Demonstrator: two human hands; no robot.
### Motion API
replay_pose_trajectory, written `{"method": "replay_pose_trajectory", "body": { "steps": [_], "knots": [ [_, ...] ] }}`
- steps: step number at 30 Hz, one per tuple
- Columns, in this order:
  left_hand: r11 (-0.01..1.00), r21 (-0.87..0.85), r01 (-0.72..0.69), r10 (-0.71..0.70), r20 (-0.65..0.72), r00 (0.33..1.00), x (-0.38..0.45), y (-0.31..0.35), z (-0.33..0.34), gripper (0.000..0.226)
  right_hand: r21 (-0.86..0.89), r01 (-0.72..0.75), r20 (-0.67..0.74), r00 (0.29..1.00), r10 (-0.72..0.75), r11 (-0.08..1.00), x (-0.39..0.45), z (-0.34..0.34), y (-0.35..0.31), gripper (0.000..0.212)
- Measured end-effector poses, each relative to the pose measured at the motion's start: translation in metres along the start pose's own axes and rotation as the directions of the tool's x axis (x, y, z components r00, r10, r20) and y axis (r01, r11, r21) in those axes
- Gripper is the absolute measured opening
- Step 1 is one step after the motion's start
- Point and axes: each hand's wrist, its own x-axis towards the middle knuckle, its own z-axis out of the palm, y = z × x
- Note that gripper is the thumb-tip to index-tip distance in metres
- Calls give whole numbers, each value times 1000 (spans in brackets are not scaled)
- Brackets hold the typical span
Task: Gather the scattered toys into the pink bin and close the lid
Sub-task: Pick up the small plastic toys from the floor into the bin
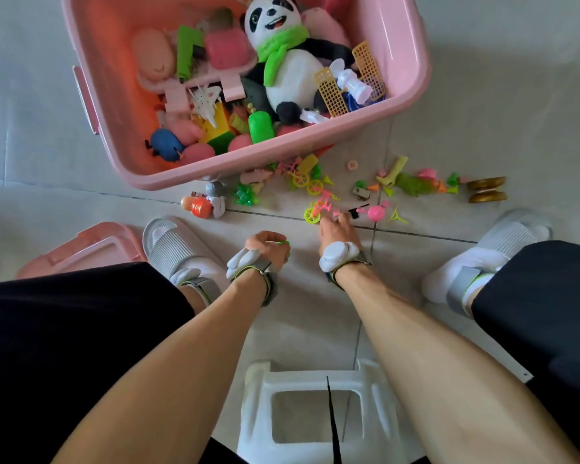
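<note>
The left hand (pixel 268 245) is curled round small green pieces; the right hand (pixel 336 229) reaches, fingers extended, to a pink toy bicycle (pixel 320 206) — whether it grips is unclear. Beyond, scattered toys (pixel 412 184) lie beside the open pink bin (pixel 412 55) — its lid (pixel 87 246) rests left.

The pink bin (pixel 315 135) stands open on the tiled floor (pixel 482 95), holding a plush panda (pixel 288 61) among other toys. Its lid (pixel 91 246) lies at the left. The left hand (pixel 268 246) is curled round a small green piece; the right hand (pixel 337 229) reaches to a pink toy bicycle (pixel 320 205) among the scattered toys.
</note>
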Motion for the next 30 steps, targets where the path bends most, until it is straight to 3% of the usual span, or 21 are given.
{"method": "replay_pose_trajectory", "body": {
  "steps": [2,4,7,9,15,18,26,30],
  "knots": [
    [1000,10,-1,1,5,1000,-4,-1,-2,15,78,-12,67,998,7,997,-4,-5,1,31],
    [1000,12,-15,14,30,999,-11,1,-4,17,286,-105,128,989,70,952,-12,-11,2,18],
    [998,-42,-36,41,130,991,-28,15,-5,21,651,-282,271,954,131,704,-27,-30,0,25],
    [995,-46,-90,97,180,979,-42,28,-6,20,724,-294,296,949,104,624,-33,-42,1,24],
    [927,164,-339,297,236,925,-80,61,-24,20,826,-203,173,979,106,525,-31,-67,-2,14],
    [858,184,-479,424,270,864,-102,78,-37,23,872,-103,71,994,83,478,-64,-108,-17,23],
    [705,280,-652,584,295,757,-160,113,-80,21,832,95,-140,989,42,546,-104,-172,-36,23],
    [711,268,-650,605,240,759,-169,131,-105,17,839,180,-187,982,-38,514,-113,-201,-51,27]
  ]
}}
